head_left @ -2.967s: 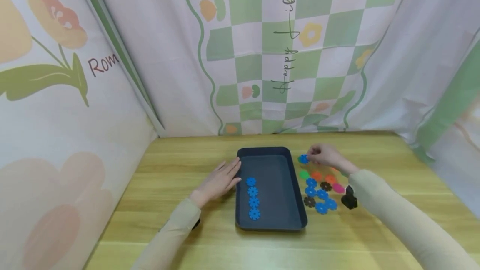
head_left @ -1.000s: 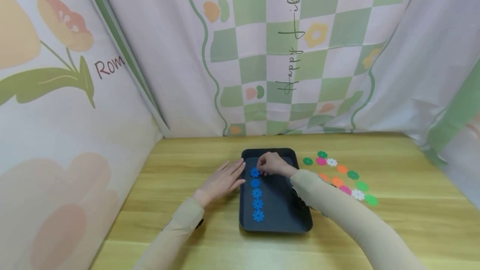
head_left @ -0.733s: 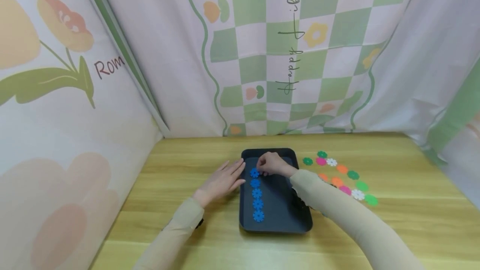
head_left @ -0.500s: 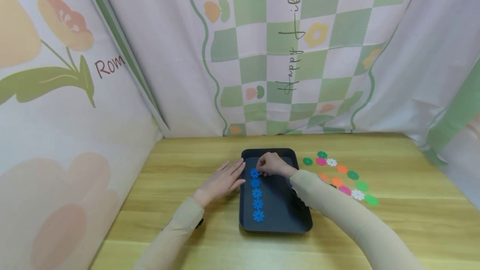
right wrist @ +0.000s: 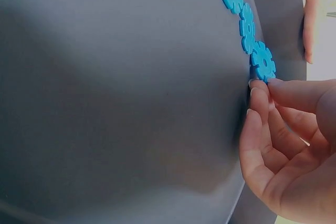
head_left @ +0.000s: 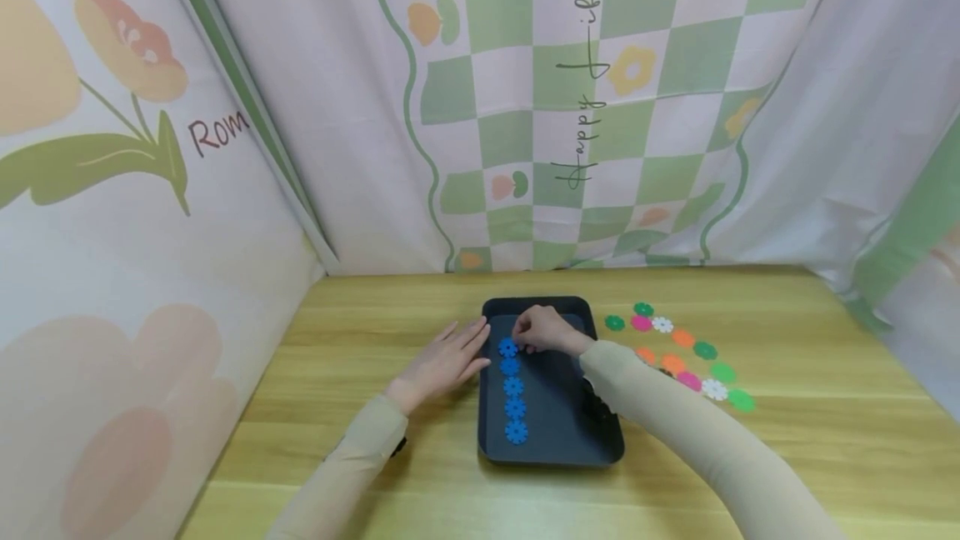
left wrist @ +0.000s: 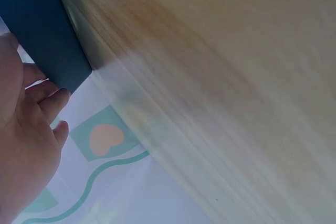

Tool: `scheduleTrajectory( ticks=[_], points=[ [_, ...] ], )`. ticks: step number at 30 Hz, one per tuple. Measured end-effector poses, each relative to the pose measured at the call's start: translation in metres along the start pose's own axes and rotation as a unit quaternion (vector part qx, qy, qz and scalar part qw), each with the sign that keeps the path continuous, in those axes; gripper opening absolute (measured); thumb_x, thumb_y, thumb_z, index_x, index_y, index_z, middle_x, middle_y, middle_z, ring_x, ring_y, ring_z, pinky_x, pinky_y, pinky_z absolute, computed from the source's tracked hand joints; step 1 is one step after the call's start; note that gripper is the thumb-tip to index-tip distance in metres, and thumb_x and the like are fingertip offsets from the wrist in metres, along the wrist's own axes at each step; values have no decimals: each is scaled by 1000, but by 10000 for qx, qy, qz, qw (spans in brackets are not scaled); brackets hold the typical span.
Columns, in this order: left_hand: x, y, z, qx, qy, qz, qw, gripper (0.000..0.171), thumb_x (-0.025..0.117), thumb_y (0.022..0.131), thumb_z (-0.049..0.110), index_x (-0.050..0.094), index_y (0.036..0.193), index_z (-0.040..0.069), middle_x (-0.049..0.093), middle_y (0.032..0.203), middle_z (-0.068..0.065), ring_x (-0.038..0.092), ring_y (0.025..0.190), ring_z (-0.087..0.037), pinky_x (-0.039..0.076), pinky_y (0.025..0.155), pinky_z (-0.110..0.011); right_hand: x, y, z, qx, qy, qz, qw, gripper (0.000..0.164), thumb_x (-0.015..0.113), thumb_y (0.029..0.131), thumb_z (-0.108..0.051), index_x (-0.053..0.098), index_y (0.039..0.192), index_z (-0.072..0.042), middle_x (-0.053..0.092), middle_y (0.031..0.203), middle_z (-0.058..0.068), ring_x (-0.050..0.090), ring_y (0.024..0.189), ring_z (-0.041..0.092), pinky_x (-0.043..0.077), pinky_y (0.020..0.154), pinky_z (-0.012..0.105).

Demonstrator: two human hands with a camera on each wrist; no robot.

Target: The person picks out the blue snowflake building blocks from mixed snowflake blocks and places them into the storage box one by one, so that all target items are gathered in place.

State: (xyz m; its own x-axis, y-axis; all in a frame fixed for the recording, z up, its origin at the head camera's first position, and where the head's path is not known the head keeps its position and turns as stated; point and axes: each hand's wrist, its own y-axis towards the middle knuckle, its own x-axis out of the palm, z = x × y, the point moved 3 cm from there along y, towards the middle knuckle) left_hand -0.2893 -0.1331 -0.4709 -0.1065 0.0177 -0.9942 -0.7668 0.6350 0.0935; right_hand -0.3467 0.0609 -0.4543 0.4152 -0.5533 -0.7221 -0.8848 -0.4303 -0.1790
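A dark grey tray [head_left: 570, 448] lies on the wooden table, with a column of several blue snowflake discs [head_left: 514, 409] along its left side. My right hand [head_left: 550, 329] is over the far part of the tray. Its thumb and fingertips pinch the edge of the farthest blue snowflake disc [right wrist: 263, 60], which sits at the end of the column, tilted in the right wrist view. My left hand [head_left: 442, 359] lies with straight fingers against the tray's left rim. In the left wrist view, the left fingers [left wrist: 52, 103] show beside the tray's dark outer wall [left wrist: 47, 30].
Right of the tray, loose discs lie on the table: dark green [head_left: 706, 350], light green [head_left: 741, 400], orange [head_left: 682, 338], pink [head_left: 641, 323] and white [head_left: 714, 390]. My right sleeve [head_left: 675, 402] hides part of them. A patterned curtain [head_left: 555, 148] hangs behind the table.
My right hand has come from the loose discs into the tray with a blue snowflake disc. Lately that disc has shifted slightly toward the column. My left hand has stayed at the rim.
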Motion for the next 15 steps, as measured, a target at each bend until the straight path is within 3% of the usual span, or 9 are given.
scheduleTrajectory(
  ticks=[15],
  points=[
    [2,-1,0,26,36,40,10000,59,39,107,41,36,153,6,33,162,-10,34,150,-21,29,124,-44,-1,0,4,81,-80,37,9999,14,64,94,-9,76,93,-1,74,81,9,68,67,14,58,61,25]
  ],
)
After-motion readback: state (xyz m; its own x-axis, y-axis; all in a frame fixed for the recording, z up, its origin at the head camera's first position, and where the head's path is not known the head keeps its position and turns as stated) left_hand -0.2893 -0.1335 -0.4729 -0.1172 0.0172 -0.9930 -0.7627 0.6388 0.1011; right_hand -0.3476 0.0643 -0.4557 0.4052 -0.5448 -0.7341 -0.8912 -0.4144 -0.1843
